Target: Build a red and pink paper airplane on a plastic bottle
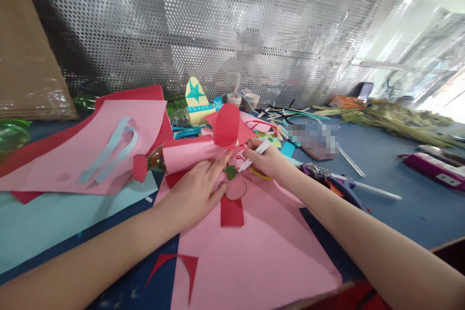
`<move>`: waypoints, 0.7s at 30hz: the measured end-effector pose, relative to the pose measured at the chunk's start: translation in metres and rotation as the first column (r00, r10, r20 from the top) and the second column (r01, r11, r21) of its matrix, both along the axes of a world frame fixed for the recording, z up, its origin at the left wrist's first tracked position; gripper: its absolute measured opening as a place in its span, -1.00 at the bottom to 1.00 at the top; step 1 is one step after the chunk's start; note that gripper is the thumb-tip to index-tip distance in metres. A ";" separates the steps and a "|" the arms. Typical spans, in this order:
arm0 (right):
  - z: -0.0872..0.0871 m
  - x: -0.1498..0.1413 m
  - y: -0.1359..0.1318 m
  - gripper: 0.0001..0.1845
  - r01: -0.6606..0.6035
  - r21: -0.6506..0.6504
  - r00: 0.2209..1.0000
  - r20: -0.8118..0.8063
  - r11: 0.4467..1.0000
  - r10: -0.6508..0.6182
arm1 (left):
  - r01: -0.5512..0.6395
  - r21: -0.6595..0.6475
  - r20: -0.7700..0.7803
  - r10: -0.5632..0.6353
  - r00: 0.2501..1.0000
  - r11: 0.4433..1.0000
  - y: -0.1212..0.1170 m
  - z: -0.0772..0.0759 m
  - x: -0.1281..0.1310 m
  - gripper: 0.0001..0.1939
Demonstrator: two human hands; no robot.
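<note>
My left hand [199, 189] lies flat with its fingers stretched out, beside the pink-wrapped bottle [189, 155]. Its fingertips touch small paper pieces in front of it. Closed around a white pen [256, 155], my right hand [269, 157] is just to the right, with the pen's lower end near a small dark green piece [230, 171]. Below that piece are a round pink shape [236, 189] with a dark outline and a red paper strip [232, 213]. A big pink sheet [261, 247] lies under these. Upright red paper shapes [227, 123] stand at the bottle's right end.
Pink paper [134, 155] with light blue strips covers the left. Behind stand a yellow-wrapped bottle [199, 114] with a blue star and small cups [251, 101]. A glue gun [341, 186], phone [319, 147] and purple case [434, 169] lie right. A red offcut [191, 269] lies in front.
</note>
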State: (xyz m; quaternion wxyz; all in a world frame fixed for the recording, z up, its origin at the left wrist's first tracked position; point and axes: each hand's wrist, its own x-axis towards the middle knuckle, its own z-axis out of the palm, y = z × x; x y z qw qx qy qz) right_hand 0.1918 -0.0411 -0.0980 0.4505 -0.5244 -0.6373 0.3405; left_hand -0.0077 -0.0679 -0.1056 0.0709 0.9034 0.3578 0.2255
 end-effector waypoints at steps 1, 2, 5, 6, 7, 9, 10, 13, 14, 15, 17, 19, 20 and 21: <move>0.000 0.000 0.000 -0.77 -0.003 -0.009 1.000 -0.002 1.000 0.003 | -0.001 0.002 0.000 0.001 1.000 1.000 0.000 0.000 0.000 -0.38; 0.000 -0.001 0.000 -0.77 -0.003 -0.014 1.000 -0.003 1.000 0.003 | -0.002 0.001 0.001 0.002 1.000 1.000 0.000 0.000 0.000 -0.38; -0.001 -0.001 0.000 -0.77 -0.009 -0.021 1.000 0.001 1.000 0.009 | -0.003 -0.002 -0.001 0.003 1.000 1.000 -0.001 0.001 0.001 -0.38; -0.001 -0.001 0.000 -0.77 -0.014 -0.019 1.000 0.005 1.000 0.014 | -0.002 -0.004 -0.003 0.002 1.000 1.000 -0.001 0.001 0.001 -0.39; -0.002 0.000 0.000 -0.77 -0.017 -0.016 1.000 0.011 1.000 0.017 | -0.003 -0.007 -0.003 0.003 1.000 1.000 -0.001 0.001 0.001 -0.39; -0.002 0.000 0.001 -0.77 -0.020 -0.009 0.999 0.025 1.000 0.020 | -0.001 -0.009 0.001 0.001 1.000 1.000 0.000 0.001 0.000 -0.40; -0.003 0.000 0.001 -0.77 -0.021 -0.008 0.999 0.032 1.000 0.021 | 0.000 -0.009 0.003 0.000 1.000 1.000 0.000 0.001 0.000 -0.40; -0.003 0.001 0.001 -0.78 -0.017 -0.004 0.999 0.040 1.000 0.017 | -0.001 -0.012 -0.001 0.001 1.000 1.000 0.001 0.000 0.000 -0.41; -0.003 0.000 0.001 -0.78 -0.015 -0.001 0.999 0.044 1.000 0.015 | -0.003 -0.017 -0.004 0.003 1.000 1.000 0.001 0.000 0.000 -0.41; -0.003 0.000 0.001 -0.78 -0.013 0.002 0.999 0.050 1.000 0.013 | -0.004 -0.022 -0.007 0.004 1.000 1.000 0.000 0.000 0.000 -0.41; -0.002 0.000 0.001 -0.77 -0.017 -0.001 0.998 0.064 1.000 0.017 | -0.009 -0.026 -0.009 0.009 1.000 1.000 0.000 0.001 0.000 -0.41; -0.001 0.000 0.000 -0.77 -0.025 -0.015 0.998 0.061 1.000 0.026 | -0.009 -0.025 -0.006 0.009 1.000 1.000 0.000 0.001 0.000 -0.40; -0.001 0.000 0.000 -0.77 -0.028 -0.021 0.998 0.056 0.999 0.029 | -0.009 -0.023 -0.003 0.008 1.000 1.000 -0.001 0.001 0.000 -0.39; -0.001 0.000 0.000 -0.77 -0.030 -0.023 0.998 0.052 0.999 0.032 | -0.007 -0.021 0.001 0.007 1.000 1.000 -0.001 0.001 0.000 -0.39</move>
